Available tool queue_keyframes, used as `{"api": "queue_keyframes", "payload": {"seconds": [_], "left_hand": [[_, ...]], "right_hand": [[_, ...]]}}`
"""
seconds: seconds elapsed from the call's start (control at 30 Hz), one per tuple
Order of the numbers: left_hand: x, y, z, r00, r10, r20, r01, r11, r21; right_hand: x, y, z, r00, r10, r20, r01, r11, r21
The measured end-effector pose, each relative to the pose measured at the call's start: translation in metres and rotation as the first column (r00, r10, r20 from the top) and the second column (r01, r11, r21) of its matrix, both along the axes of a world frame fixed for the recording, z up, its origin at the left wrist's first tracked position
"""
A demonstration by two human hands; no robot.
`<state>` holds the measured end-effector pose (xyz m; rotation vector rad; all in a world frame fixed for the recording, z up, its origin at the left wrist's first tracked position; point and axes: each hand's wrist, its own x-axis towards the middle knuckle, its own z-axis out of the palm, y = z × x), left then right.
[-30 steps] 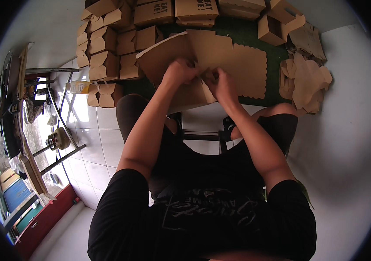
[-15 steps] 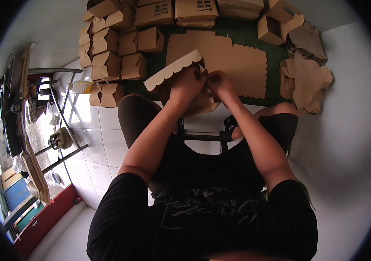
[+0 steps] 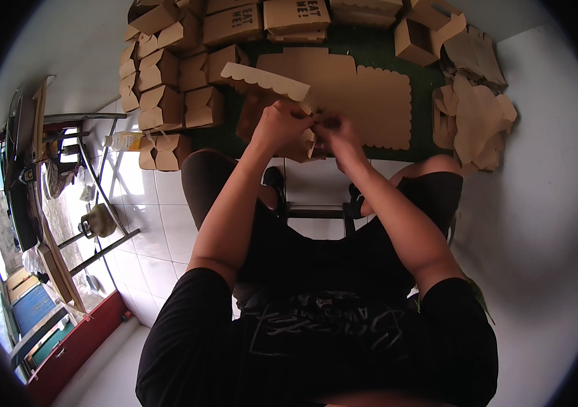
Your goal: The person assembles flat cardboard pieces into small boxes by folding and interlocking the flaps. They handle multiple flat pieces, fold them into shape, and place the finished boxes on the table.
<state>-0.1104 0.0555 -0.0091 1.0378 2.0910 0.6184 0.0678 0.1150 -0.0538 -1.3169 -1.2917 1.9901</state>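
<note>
A brown cardboard box (image 3: 266, 80), partly folded, is tilted above the near edge of the green surface. Its long scalloped flap stands up toward the far left. Fingers bent, my left hand (image 3: 281, 126) pinches the box near its end. Close on the right, my right hand (image 3: 340, 140) has its fingers closed on the same end, almost meeting the left ones. The small tabs between the fingertips are partly hidden and dark. Beyond the hands a flat cardboard blank (image 3: 370, 102) with scalloped edges lies on the green surface (image 3: 426, 102).
Folded small boxes (image 3: 160, 68) are stacked at the far left. Larger closed boxes (image 3: 233, 26) line the back. An open box (image 3: 416, 42) and loose cardboard pieces (image 3: 482, 119) lie at the right. A bottle with yellow contents (image 3: 126, 141) is beside the left stack.
The box has turned, its scalloped flap swinging from a slope up to the right to a slope down to the right. Both hands have shifted slightly nearer me, still gripping it.
</note>
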Motion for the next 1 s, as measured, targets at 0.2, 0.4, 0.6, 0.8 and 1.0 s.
{"api": "queue_keyframes", "payload": {"seconds": [0.2,0.4,0.6,0.8,1.0], "left_hand": [[0.002,-0.002,-0.003,0.997,-0.026,-0.067,0.037,0.984,0.176],[0.002,0.002,0.001,0.995,-0.098,-0.033,0.103,0.973,0.205],[0.011,0.011,0.003,0.995,-0.063,-0.076,0.08,0.962,0.261],[0.015,0.019,-0.001,0.997,-0.035,-0.073,0.059,0.932,0.358],[0.013,0.017,-0.005,0.998,-0.021,-0.065,0.04,0.953,0.301]], "right_hand": [[0.002,0.001,0.002,0.998,0.02,-0.059,-0.028,0.989,-0.144],[0.006,0.001,0.008,0.996,-0.018,-0.087,0.001,0.981,-0.194],[0.004,0.003,0.01,0.998,-0.061,-0.018,0.055,0.976,-0.209],[0.002,0.002,0.011,0.997,-0.075,0.023,0.078,0.98,-0.182],[0.002,0.003,0.003,0.996,-0.084,0.04,0.089,0.985,-0.148]]}}
